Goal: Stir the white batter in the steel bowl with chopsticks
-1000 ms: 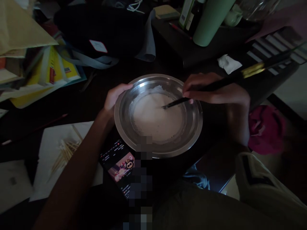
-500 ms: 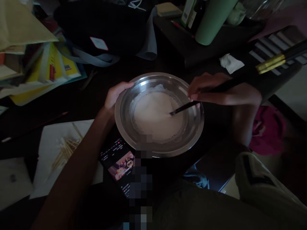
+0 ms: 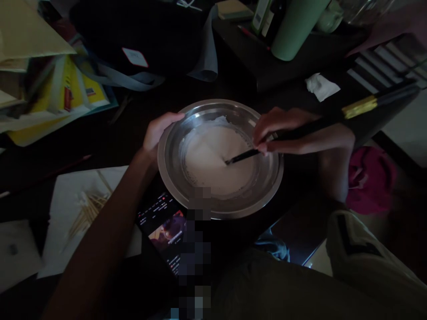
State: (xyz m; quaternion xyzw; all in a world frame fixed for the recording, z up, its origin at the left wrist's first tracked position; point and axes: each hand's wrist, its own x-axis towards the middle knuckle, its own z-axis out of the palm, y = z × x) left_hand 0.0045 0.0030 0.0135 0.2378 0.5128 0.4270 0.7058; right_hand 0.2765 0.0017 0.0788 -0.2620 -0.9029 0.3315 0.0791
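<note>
A wide stainless steel bowl (image 3: pixel 167 186) stands in front of me, holding a pale, creamy liquid (image 3: pixel 213 151) with small bubbles round its edge. My left hand (image 3: pixel 156 131) grips the bowl's left rim, thumb on top; its other fingers are hidden behind the wall. Black chopsticks (image 3: pixel 242 156) with a gold band are pinched in my right hand (image 3: pixel 283 129), over the bowl's right side. They slant down to the left, their tips dipped into the liquid near its middle.
A lit phone (image 3: pixel 163 231) and a white paper with toothpicks (image 3: pixel 88 209) lie at lower left. Books (image 3: pixel 63 98) and a black bag (image 3: pixel 140 35) stand behind. A green bottle (image 3: pixel 295 31) and crumpled tissue (image 3: pixel 322 87) are at back right.
My right hand and the chopsticks have moved left, drawing the tips through the liquid toward the bowl's centre. My left hand keeps its hold on the rim. The phone's picture has changed.
</note>
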